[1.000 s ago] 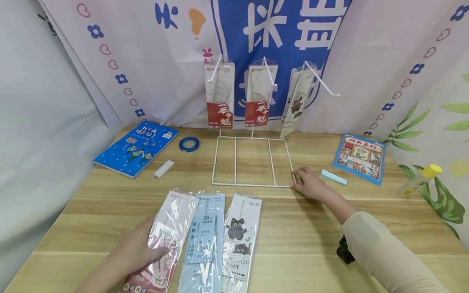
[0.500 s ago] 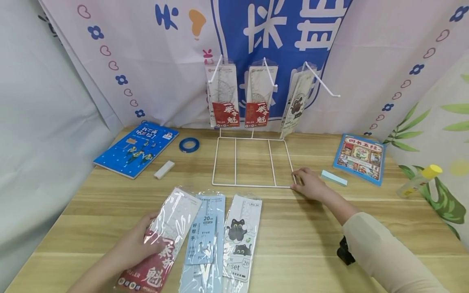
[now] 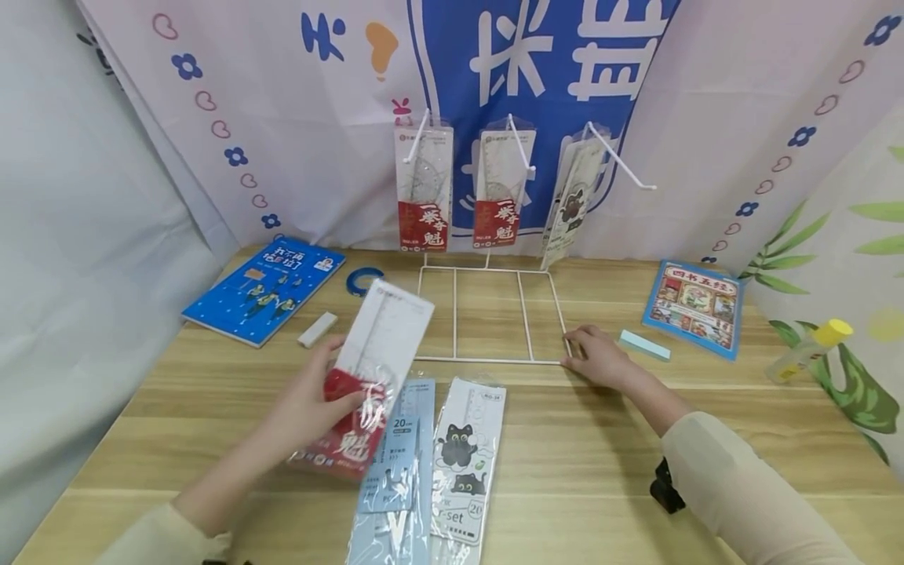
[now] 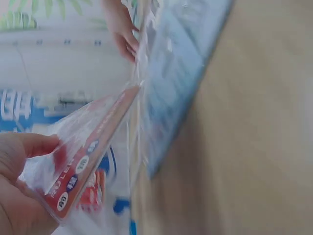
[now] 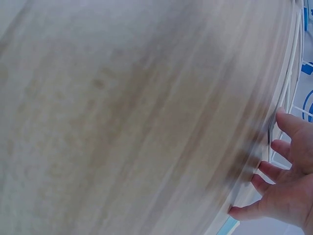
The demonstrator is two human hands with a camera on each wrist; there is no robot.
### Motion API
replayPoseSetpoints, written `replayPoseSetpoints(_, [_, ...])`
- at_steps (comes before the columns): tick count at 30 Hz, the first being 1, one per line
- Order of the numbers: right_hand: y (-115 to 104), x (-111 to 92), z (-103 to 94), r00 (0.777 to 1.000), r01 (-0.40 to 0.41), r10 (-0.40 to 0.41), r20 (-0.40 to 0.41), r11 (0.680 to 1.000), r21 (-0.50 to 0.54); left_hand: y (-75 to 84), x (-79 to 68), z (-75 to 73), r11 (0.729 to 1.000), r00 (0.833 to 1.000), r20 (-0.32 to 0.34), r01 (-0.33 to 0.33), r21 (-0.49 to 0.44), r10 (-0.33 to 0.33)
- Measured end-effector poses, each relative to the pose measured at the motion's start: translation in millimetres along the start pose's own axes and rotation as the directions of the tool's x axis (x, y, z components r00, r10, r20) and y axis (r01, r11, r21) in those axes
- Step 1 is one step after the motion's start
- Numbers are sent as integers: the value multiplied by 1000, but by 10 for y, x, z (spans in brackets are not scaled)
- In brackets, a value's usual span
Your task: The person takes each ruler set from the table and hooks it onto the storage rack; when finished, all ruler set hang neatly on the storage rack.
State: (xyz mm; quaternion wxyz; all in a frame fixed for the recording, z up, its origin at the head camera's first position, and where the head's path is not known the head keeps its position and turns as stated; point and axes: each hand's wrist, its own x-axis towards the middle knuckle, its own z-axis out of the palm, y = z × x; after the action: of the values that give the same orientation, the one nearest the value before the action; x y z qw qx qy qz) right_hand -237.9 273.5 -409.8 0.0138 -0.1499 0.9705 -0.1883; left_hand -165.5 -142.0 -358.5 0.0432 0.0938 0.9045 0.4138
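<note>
Seen from the red-and-white, flat ruler packet in clear plastic [image 3: 395,326] in the head view, a blue, rectangular illustrated book [image 3: 264,290] lies at 10 o'clock, its outer corner near the left edge of the wood-grain surface [image 3: 176,408]. Between book and packet sits a white oblong block [image 3: 317,329], near the fingers of the left hand [image 3: 311,404]. That hand's grip is clamped on the packet's left edge, thumb across the front; the packet is tilted and leans toward 1 o'clock. Its top corner covers part of a blue ring-shaped roll [image 3: 353,287] at 12 o'clock. The packet overlaps a light-blue, long plastic packet [image 3: 399,471] at 5 o'clock; contact cannot be told. Just beside that lies a white cat-print packet [image 3: 459,471].

At 1 to 2 o'clock stands a white wire rack [image 3: 487,360], packets hanging from its three prongs. At 3 o'clock the right hand [image 3: 600,357] touches its near right corner, fingers spread apart. A broad stretch of wood grain separates the cat-print packet from the right forearm. Beyond that hand lies a pale-blue oblong block [image 3: 644,345].
</note>
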Motion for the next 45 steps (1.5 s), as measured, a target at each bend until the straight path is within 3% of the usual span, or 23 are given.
replayPoseSetpoints(7, [10, 16, 22, 1000, 2, -2, -4, 1000, 4, 454, 289, 184, 969, 982, -65, -186, -165, 178])
replayPoseSetpoints(13, [16, 17, 14, 1000, 1, -1, -10, 1000, -7, 832, 484, 196, 924, 947, -92, -320, -206, 308])
replayPoseSetpoints(17, [19, 20, 17, 1000, 3, -3, -11, 1000, -4, 1034, 559, 174, 903, 927, -98, -375, -210, 362])
replayPoseSetpoints(25, [16, 16, 24, 1000, -23, 23, 16, 1000, -8, 1237, 598, 183, 905, 931, -76, -366, -217, 358])
replayPoseSetpoints(35, [9, 15, 15, 1000, -28, 28, 12, 1000, -1, 1376, 582, 184, 895, 933, -70, -359, -264, 353])
replayPoseSetpoints(45, [9, 19, 13, 999, -32, 32, 23, 999, -10, 1428, 591, 188, 908, 950, -50, -308, -284, 307])
